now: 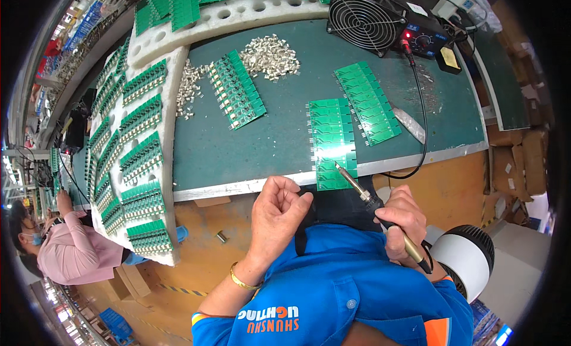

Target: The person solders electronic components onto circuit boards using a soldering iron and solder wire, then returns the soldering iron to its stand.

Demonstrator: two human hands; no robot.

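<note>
My right hand [406, 220] grips a soldering iron [364, 194] by its handle. The iron's tip meets the lower part of a green circuit board panel [331, 132], which lies over the table's front edge, pins along its left side. Just left of that panel, my left hand [279, 209] is closed, thumb against curled fingers; what it holds, if anything, is hidden. A second green panel [369, 102] lies to the right. Farther left rests a panel [237, 90] with a row of white connectors, beside a pile of loose white connectors [270, 55].
White foam racks [178, 227] with several green panels border the left and back. A fan [366, 24] and a soldering station [421, 41] stand at the back right, its cord hanging over the front edge. A clear packet [410, 124] lies nearby. A person in pink [77, 251] sits far left.
</note>
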